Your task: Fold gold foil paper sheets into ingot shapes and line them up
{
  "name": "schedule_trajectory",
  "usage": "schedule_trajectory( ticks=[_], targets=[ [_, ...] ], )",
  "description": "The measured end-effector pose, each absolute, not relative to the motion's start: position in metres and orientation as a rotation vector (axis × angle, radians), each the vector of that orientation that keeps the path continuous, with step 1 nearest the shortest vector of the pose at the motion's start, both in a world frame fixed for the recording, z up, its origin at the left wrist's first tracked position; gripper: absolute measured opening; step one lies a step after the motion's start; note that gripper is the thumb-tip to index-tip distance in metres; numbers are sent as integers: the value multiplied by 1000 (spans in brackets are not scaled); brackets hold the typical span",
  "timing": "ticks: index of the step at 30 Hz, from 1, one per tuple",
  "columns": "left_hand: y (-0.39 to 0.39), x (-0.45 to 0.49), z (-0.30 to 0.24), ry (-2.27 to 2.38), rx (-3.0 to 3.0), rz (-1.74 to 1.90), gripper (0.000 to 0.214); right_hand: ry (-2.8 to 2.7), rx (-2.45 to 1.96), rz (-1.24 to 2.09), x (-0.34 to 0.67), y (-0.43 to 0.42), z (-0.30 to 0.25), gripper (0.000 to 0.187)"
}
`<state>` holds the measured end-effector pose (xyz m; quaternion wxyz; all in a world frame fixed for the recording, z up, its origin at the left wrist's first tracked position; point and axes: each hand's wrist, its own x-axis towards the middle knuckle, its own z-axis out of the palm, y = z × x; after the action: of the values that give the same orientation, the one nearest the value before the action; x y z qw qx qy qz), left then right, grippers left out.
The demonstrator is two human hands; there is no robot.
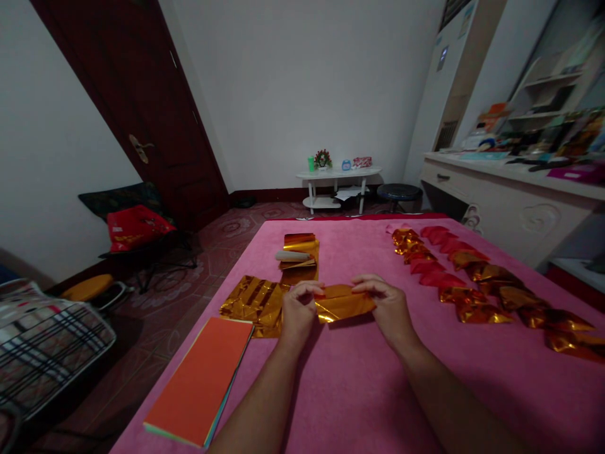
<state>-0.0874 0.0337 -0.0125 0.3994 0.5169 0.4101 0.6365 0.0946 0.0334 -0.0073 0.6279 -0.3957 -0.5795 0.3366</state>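
Observation:
A folded sheet of gold foil paper [344,304] lies on the pink tablecloth [359,378] in front of me. My left hand [297,310] pinches its left end with curled fingers. My right hand [386,308] presses and grips its right end, fingers bent over the top edge. Just left of my left hand lies a creased, flattened gold sheet [253,301].
A stack of orange paper [201,378] sits at the table's left edge. More gold sheets with a pale roll [299,255] lie further back. Rows of folded gold and red pieces [472,277] run along the right side. A door, chairs and a white cabinet surround the table.

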Motion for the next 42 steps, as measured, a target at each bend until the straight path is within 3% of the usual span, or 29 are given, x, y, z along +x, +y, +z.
schedule_trajectory(
  ticks=[9, 12, 15, 18, 25, 33, 35, 39, 42],
  targets=[
    [37, -88, -14, 1069, 1379, 1585, 16, -1293, -946, 790, 93, 32, -5, 7],
    [33, -89, -9, 1080, 1428, 1457, 3, -1236, -1029, 864, 95, 33, -9, 16],
    [30, -91, -6, 1165, 1466, 1332, 36, -1245, -1041, 960, 95, 34, -9, 14],
    [29, -92, -7, 1338, 1562, 1280, 48, -1301, -1127, 1055, 96, 34, -5, 18],
    [25, -90, -13, 1632, 1829, 1195, 22, -1485, -1407, 1090, 104, 32, -3, 11],
    [23, -88, -12, 1676, 1956, 1056, 17, -1652, -1755, 1055, 108, 26, -1, 15],
    [24, -88, -10, 1717, 2012, 968, 16, -1739, -1866, 882, 109, 22, 4, 18],
    [21, -84, -1, 1797, 2128, 924, 12, -1977, -1928, 109, 107, 6, 14, 34],
    [16, -77, 3, 1782, 2261, 990, 11, -2227, -1564, -105, 104, -4, 10, 19]
  ],
)
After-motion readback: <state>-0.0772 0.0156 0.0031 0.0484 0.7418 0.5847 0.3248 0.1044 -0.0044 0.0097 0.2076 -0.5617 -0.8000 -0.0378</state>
